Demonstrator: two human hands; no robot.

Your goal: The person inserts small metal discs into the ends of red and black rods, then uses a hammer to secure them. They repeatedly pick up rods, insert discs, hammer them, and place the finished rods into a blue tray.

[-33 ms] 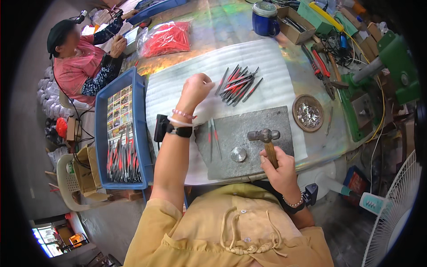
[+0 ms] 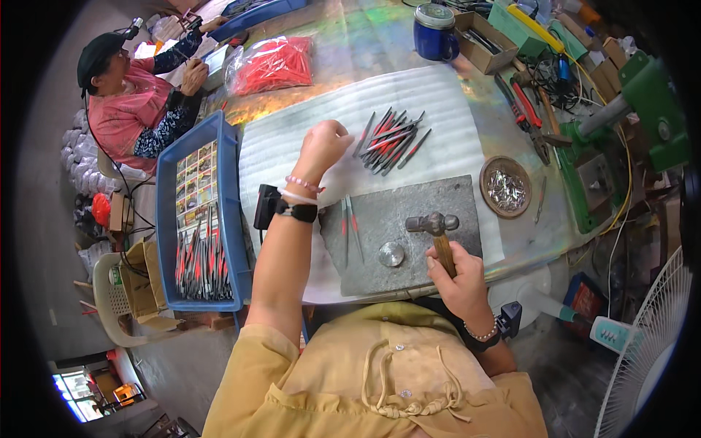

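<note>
My right hand [image 2: 460, 281] grips the wooden handle of a ball-peen hammer [image 2: 434, 223], its head over the right part of a grey stone slab [image 2: 409, 201]. A shiny round metal piece [image 2: 391, 254] rests on the slab, left of the hammer. Two slim dark-and-red pointed pieces [image 2: 353, 226], like tweezers or their halves, lie at the slab's left side. My left hand [image 2: 325, 146] is above the white foam sheet [image 2: 285, 139] with its fingers curled; what they hold, if anything, is hidden. Just right of it lies a loose pile of similar tweezers [image 2: 394, 142].
Left stands a blue tray [image 2: 237, 241] of more such tools. A round bowl [image 2: 504, 208] of small metal parts sits right, near pliers [image 2: 529, 120] and a green press [image 2: 646, 109]. Farther back are a bag of red pieces [image 2: 274, 64] and a blue mug [image 2: 434, 33]. A co-worker [image 2: 131, 102] sits far left.
</note>
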